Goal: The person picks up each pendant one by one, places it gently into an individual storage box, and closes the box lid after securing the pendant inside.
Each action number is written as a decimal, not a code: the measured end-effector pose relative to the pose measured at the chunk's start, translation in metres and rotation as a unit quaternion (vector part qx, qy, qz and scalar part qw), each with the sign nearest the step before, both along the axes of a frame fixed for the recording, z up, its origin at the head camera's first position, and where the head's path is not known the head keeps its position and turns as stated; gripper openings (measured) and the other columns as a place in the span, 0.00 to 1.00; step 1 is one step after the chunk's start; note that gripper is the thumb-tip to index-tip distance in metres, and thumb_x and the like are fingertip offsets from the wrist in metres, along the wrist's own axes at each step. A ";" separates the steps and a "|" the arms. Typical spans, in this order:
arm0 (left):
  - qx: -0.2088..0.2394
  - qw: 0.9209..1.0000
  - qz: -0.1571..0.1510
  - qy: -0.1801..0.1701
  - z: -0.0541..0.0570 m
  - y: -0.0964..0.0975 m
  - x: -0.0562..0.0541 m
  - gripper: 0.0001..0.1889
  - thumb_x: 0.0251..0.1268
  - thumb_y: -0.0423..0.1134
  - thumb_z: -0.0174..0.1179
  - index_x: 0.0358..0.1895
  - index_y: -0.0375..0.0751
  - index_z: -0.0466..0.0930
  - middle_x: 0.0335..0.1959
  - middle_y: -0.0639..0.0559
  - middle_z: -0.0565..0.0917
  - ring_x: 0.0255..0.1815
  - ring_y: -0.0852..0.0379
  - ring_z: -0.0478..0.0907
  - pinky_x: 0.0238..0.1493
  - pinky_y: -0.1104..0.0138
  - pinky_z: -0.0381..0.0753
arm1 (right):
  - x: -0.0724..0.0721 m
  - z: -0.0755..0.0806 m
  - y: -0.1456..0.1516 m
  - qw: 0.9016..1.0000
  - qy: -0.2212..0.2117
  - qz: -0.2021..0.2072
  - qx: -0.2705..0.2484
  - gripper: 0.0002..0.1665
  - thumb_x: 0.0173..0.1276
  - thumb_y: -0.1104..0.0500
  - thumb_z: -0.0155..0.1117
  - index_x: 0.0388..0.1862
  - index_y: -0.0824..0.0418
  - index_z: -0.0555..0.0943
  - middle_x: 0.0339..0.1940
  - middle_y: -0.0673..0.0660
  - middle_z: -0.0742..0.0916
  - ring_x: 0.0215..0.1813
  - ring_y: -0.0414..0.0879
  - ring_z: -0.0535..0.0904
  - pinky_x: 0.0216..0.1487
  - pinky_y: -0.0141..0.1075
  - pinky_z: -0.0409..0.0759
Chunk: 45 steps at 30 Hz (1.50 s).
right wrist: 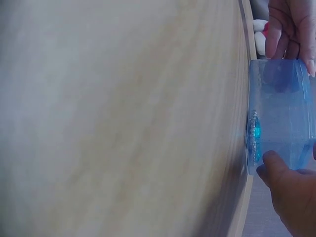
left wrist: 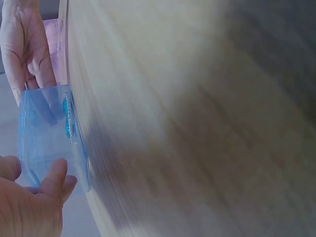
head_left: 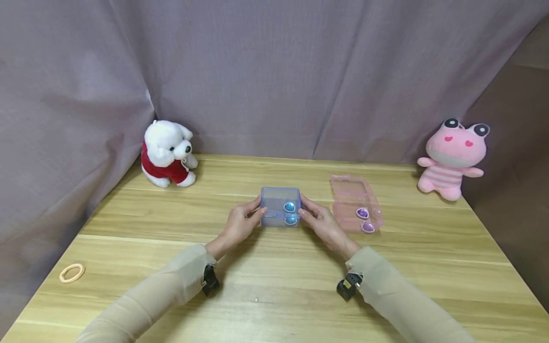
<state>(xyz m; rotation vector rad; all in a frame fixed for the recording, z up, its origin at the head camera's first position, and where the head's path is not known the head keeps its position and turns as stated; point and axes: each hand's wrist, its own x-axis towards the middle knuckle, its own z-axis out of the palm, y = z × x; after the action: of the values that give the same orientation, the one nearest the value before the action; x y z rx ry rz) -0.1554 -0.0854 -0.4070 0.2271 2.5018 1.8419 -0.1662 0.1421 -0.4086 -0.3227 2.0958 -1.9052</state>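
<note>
A see-through blue plastic box is in the middle of the table. Inside it are two blue gem ornaments with beaded rims, towards its right side. My left hand grips the box's left side between thumb and fingers. On the opposite side, my right hand holds it the same way. Both wrist views show the blue box between the hands, close to the tabletop; whether its lid is fully closed I cannot tell. Just right of my right hand, a pink see-through box lies opened, with two purple gem ornaments in its front half.
A white plush dog in red sits at the back left. At the back right sits a pink plush frog. A beige ring lies near the left edge of the wooden table. Grey curtain hangs behind.
</note>
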 end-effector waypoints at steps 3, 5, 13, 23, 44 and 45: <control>-0.002 1.000 0.001 0.009 -0.001 0.000 0.000 0.25 0.66 0.36 0.58 0.64 0.32 0.67 0.60 0.37 0.73 0.32 0.46 0.82 0.30 0.66 0.84 | 0.000 0.000 0.000 1.000 0.001 0.002 -0.001 0.33 0.74 0.63 0.46 0.74 0.66 0.49 0.75 0.64 0.56 0.74 0.56 0.54 0.68 0.41 0.65; 0.003 1.000 0.001 0.014 -0.001 0.001 0.000 0.25 0.65 0.36 0.58 0.63 0.31 0.67 0.59 0.36 0.74 0.33 0.45 0.82 0.26 0.70 0.82 | 0.000 -0.001 0.000 1.000 0.003 0.003 -0.002 0.33 0.75 0.63 0.46 0.74 0.66 0.49 0.75 0.65 0.55 0.74 0.57 0.54 0.68 0.41 0.64; 0.001 1.000 0.007 0.012 0.000 0.001 0.000 0.25 0.64 0.36 0.59 0.63 0.31 0.67 0.59 0.36 0.74 0.47 0.45 0.82 0.29 0.67 0.84 | 0.001 -0.002 -0.002 1.000 -0.002 0.005 -0.018 0.33 0.75 0.64 0.45 0.74 0.66 0.47 0.75 0.65 0.54 0.75 0.56 0.52 0.70 0.42 0.61; -0.023 0.999 0.017 0.018 0.014 0.000 -0.011 0.26 0.66 0.37 0.57 0.63 0.26 0.66 0.61 0.34 0.73 0.57 0.41 0.75 0.54 0.62 0.79 | 0.000 0.017 0.012 0.997 0.054 -0.033 0.054 0.33 0.74 0.61 0.48 0.72 0.70 0.51 0.72 0.68 0.62 0.72 0.58 0.59 0.70 0.40 0.61; 0.178 0.959 -0.069 -0.208 0.056 0.129 -0.064 0.24 0.69 0.33 0.53 0.66 0.32 0.64 0.65 0.39 0.71 0.64 0.46 0.70 0.62 0.64 0.74 | -0.005 0.020 0.197 0.991 0.093 0.030 0.094 0.40 0.71 0.66 0.53 0.70 0.79 0.43 0.68 0.82 0.50 0.62 0.24 0.66 0.57 0.18 0.70; 0.190 0.955 -0.061 -0.220 0.055 0.134 -0.066 0.24 0.69 0.33 0.53 0.66 0.31 0.64 0.64 0.39 0.71 0.64 0.46 0.70 0.62 0.64 0.73 | -0.005 0.017 0.200 0.992 0.086 0.044 0.084 0.40 0.70 0.68 0.52 0.70 0.79 0.42 0.68 0.82 0.49 0.62 0.23 0.67 0.57 0.19 0.70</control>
<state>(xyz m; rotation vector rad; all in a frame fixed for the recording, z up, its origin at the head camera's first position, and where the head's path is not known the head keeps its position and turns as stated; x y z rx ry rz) -0.2217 0.0485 -0.3518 -0.0241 1.7967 2.0352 -0.1709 0.3420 -0.3915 -0.5487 2.2928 -1.6922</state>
